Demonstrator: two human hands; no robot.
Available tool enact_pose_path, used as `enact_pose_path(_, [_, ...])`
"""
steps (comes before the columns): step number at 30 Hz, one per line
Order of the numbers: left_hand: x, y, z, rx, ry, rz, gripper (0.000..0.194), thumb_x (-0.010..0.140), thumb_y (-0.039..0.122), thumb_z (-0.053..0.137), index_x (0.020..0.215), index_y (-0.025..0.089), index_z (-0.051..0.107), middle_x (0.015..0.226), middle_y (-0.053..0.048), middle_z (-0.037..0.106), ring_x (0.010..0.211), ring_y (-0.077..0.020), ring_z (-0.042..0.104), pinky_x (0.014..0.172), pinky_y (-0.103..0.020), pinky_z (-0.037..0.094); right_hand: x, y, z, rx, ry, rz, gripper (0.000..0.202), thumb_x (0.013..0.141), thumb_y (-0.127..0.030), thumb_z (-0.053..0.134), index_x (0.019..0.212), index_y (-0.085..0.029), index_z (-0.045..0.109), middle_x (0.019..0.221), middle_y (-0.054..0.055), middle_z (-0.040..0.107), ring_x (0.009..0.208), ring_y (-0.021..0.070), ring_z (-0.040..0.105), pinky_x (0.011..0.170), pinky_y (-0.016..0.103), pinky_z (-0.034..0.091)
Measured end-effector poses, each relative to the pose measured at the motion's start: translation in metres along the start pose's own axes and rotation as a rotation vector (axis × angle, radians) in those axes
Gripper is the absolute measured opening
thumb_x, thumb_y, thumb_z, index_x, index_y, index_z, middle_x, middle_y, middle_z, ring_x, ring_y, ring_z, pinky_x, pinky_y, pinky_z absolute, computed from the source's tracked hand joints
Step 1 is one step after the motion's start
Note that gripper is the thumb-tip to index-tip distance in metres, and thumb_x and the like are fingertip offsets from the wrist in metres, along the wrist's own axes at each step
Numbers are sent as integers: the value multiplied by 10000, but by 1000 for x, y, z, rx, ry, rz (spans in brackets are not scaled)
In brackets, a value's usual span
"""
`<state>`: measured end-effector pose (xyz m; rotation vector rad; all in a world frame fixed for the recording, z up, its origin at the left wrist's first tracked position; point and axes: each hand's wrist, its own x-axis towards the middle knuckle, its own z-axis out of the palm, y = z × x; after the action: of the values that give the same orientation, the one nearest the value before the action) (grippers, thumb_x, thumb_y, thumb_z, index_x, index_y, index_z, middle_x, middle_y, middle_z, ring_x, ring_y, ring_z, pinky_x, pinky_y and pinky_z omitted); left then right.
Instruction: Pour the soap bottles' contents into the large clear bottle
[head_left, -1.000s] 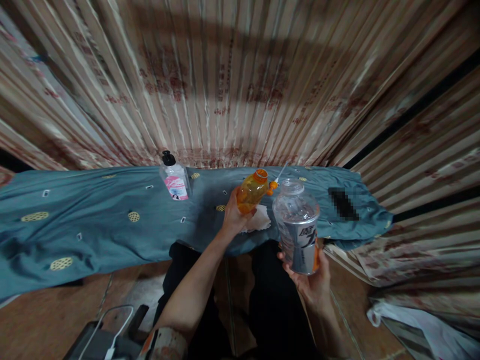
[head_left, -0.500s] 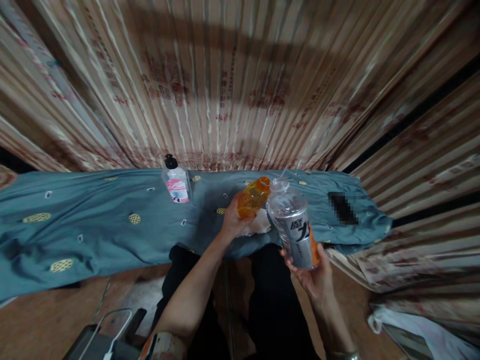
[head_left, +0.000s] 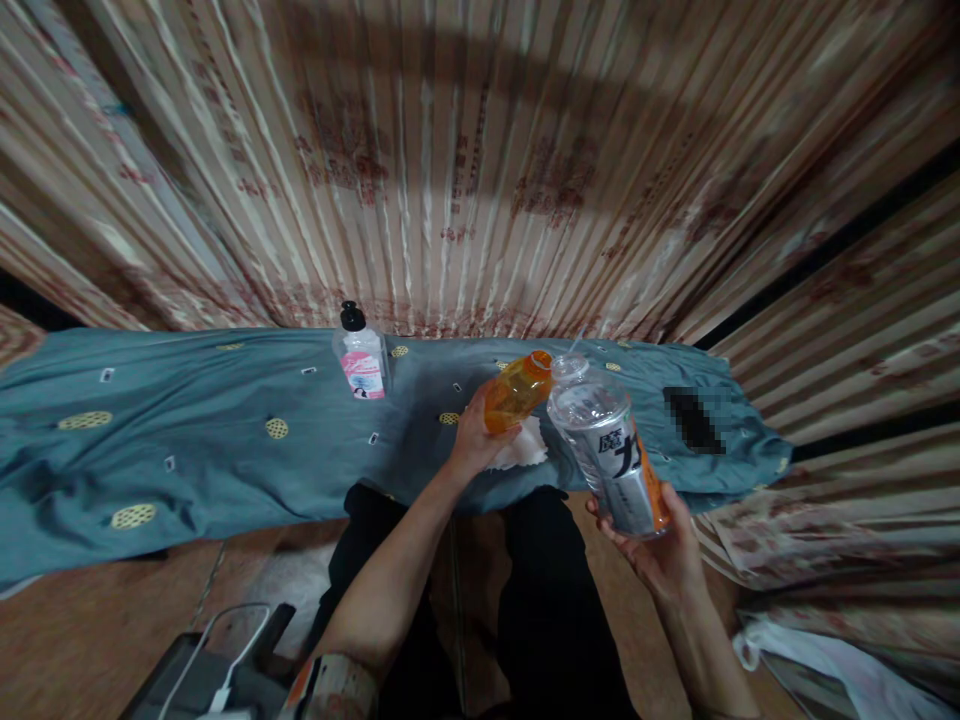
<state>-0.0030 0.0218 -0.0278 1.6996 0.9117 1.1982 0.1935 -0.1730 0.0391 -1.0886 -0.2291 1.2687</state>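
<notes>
Fingers of my left hand [head_left: 474,436] wrap round an orange translucent bottle [head_left: 516,392], uncapped and tilted with its mouth up to the right. My right hand [head_left: 660,545] holds a large clear bottle [head_left: 613,455] with a silver and orange label near its base, its open neck leaning left. The two bottle mouths are close together; whether they touch is unclear. Below the orange bottle lies a crumpled white cloth or tissue [head_left: 525,446], partly hidden by my left hand. Something thin and clear [head_left: 577,340] shows behind the large bottle's neck.
A clear bottle with a black cap and pink label [head_left: 363,365] stands on the teal cloth-covered surface [head_left: 225,430]. A pixelated dark object [head_left: 694,420] lies at the right. Striped curtains [head_left: 450,180] hang behind. A white cable [head_left: 244,645] is at lower left.
Both held bottles have shifted slightly right in view, and the large bottle leans a little more to the left. The grips are unchanged.
</notes>
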Motion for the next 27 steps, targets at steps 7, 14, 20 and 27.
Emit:
enact_pose_path(7, [-1, -1, 2, 32, -3, 0, 767, 697, 329, 852, 1374, 206, 513, 1389, -147, 661, 1280, -323, 657, 1147, -555, 503, -4, -11, -5, -46, 87, 9, 567, 599, -589, 930, 1047, -266, 801, 968, 108, 854, 741, 329, 821, 579, 354, 646])
enact_pose_path(14, [-2, 1, 4, 57, -16, 2, 768, 711, 319, 848, 1390, 218, 503, 1406, -138, 650, 1292, -318, 647, 1154, -545, 494, -15, -12, -17, -83, 131, -22, 521, 669, -582, 879, 1089, -287, 789, 1002, 99, 850, 802, 335, 814, 642, 406, 633])
enact_pose_path(20, [-2, 1, 3, 64, -12, -2, 771, 713, 316, 848, 1395, 218, 504, 1398, -135, 655, 1277, -318, 653, 1146, -553, 496, -23, -13, -18, -79, 148, -55, 546, 657, -556, 893, 1129, -306, 780, 1061, 113, 840, 867, 352, 802, 690, 456, 628])
enact_pose_path(27, [-1, 3, -1, 55, -17, -16, 757, 711, 333, 856, 1386, 223, 533, 1393, -123, 662, 1280, -318, 653, 1139, -530, 508, -35, -5, -14, -71, 118, -138, 558, 595, -483, 941, 1107, -314, 795, 1052, 85, 844, 865, 324, 814, 683, 391, 660])
